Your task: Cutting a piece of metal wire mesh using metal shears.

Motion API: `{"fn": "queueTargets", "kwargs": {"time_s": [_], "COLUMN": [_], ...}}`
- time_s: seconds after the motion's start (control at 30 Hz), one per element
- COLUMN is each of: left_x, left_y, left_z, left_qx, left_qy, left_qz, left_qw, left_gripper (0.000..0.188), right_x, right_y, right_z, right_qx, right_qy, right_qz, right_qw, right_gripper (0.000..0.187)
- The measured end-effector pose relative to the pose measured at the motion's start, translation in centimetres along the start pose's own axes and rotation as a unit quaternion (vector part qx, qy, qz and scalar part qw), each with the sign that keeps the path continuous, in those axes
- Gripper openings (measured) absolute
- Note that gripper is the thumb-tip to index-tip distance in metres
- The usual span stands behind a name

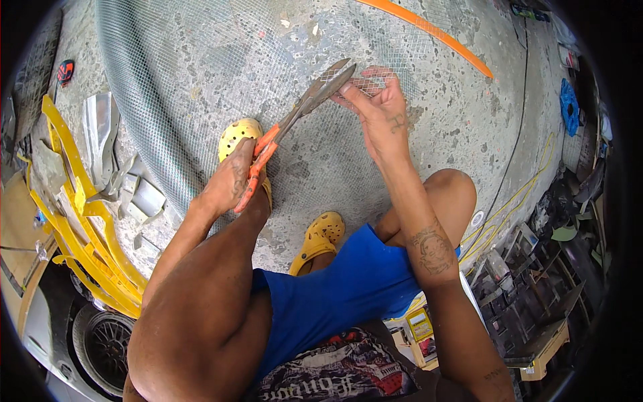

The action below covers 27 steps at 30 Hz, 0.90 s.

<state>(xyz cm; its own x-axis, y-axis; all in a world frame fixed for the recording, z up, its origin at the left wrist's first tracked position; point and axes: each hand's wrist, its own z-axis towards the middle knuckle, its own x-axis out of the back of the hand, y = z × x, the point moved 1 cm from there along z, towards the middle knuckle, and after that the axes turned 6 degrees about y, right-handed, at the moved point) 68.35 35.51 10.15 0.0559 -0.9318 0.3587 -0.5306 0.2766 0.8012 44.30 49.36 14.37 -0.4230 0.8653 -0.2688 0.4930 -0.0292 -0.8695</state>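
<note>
My left hand [231, 179] is wrapped round the orange handles of long-bladed metal snips [305, 106]. Their dark blades point up and to the right, parted at the tips, with wire mesh showing between and beside them. Close to the blade tips, my right hand [385, 114] pinches the edge of the wire mesh [368, 82] between thumb and fingers. The mesh spreads flat over the concrete in front of me, and its left side is rolled into a long dark roll [144, 127]. How far the mesh is cut through cannot be made out.
A curved orange strip [435, 32] lies at the far right of the floor. Yellow metal parts [87, 208] and silver sheet pieces [100, 141] are heaped left, by a car wheel [107, 345]. A yellow cable [522, 191] and black plastic parts [536, 288] lie right.
</note>
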Motion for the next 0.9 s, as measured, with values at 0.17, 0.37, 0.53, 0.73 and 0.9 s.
{"fn": "queueTargets", "kwargs": {"time_s": [0.17,0.37,0.53,0.73,0.9], "left_x": [0.0,-0.1,0.1,0.1,-0.1], "left_y": [-0.9,-0.8,0.4,-0.1,-1.0], "left_z": [0.5,0.5,0.2,0.0,0.0], "left_qx": [-0.064,-0.031,-0.051,-0.049,-0.062], "left_qy": [0.034,0.035,0.021,0.011,0.027], "left_qz": [0.016,0.037,0.06,0.064,0.083], "left_qw": [0.997,0.998,0.997,0.997,0.994], "left_gripper": [0.04,0.038,0.044,0.06,0.061], "right_x": [-0.4,-0.9,-0.9,-1.0,-0.7], "right_y": [0.2,0.4,0.3,0.3,0.2], "right_z": [-0.2,-0.4,-0.2,-0.4,0.1], "right_qx": [0.019,0.035,0.065,0.04,0.044], "right_qy": [0.026,0.028,0.034,0.025,0.017], "right_qz": [-0.011,-0.007,-0.035,-0.008,0.016], "right_qw": [0.999,0.999,0.997,0.999,0.999], "right_gripper": [0.031,0.031,0.031,0.032,0.031]}}
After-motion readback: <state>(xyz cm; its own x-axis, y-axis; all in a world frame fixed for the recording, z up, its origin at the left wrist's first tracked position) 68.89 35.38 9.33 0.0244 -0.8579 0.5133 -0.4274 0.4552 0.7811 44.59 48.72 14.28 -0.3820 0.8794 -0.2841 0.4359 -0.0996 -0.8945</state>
